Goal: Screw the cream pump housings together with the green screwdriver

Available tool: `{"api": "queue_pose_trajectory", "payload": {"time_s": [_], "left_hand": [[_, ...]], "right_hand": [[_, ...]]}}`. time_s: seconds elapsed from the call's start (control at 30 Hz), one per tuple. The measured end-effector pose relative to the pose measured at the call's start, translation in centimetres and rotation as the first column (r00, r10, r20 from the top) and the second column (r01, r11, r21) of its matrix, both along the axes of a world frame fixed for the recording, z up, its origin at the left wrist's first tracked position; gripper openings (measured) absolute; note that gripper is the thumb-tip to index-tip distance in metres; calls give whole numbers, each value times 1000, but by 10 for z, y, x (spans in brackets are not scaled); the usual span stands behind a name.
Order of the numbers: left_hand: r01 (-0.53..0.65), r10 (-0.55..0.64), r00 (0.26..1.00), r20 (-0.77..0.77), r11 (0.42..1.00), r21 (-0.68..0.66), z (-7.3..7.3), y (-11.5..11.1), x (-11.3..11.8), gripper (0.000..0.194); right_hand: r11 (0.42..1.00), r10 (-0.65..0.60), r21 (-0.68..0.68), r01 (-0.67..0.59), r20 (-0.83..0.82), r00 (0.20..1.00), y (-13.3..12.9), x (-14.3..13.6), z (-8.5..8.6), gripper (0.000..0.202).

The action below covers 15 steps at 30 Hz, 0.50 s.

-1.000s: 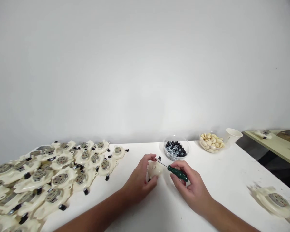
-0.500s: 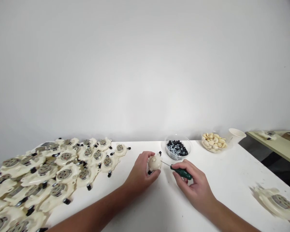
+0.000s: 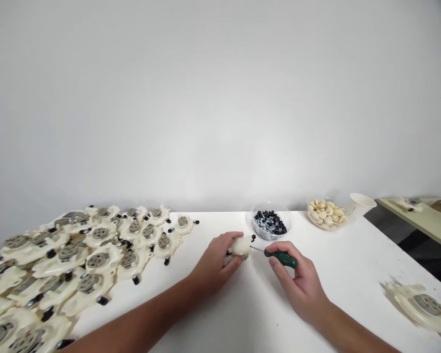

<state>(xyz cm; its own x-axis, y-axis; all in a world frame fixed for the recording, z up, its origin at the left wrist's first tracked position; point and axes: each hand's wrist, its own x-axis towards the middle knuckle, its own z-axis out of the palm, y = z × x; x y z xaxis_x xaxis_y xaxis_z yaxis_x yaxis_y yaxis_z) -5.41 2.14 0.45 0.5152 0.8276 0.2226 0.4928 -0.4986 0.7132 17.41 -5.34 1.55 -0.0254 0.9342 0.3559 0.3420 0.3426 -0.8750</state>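
My left hand (image 3: 218,258) grips a small cream plastic housing (image 3: 239,246) with a black knob at its far right corner, thumb in front and fingers behind. My right hand (image 3: 299,279) is closed round the green handle of a screwdriver (image 3: 283,258). The thin metal shaft points left, its tip at the right side of the housing; whether it touches I cannot tell. Just beyond the screwdriver stands a clear round bowl (image 3: 255,229) of small black and shiny parts.
Many cream housings (image 3: 105,258) with grey round inserts are heaped at the left of the white table (image 3: 257,318). At the back right are a clear bowl of cream caps (image 3: 325,215) and a white cup (image 3: 359,203). Another housing (image 3: 419,306) lies near the right edge.
The housing has been turned and tilted in my left hand, so its round face no longer points at me. My right hand and the screwdriver have shifted slightly right.
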Motion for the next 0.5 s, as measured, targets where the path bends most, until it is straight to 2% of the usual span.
{"api": "queue_pose_trajectory", "payload": {"time_s": [0.1, 0.33, 0.43, 0.5], "left_hand": [[-37, 38, 999, 22, 997, -62, 4, -1, 1, 39], [-45, 53, 995, 85, 994, -96, 5, 2, 3, 35], [-133, 141, 987, 76, 985, -106, 3, 4, 2, 35], [-195, 198, 979, 52, 979, -60, 1, 5, 2, 36]], "right_hand": [[1000, 7, -2, -7, -6, 1000, 0, 0, 1, 23], [997, 75, -24, -74, 45, 996, -2, -1, 6, 22], [997, 79, -31, -78, 56, 995, -2, -2, 5, 23], [995, 90, -37, -87, 71, 993, -1, -2, 4, 24]]}}
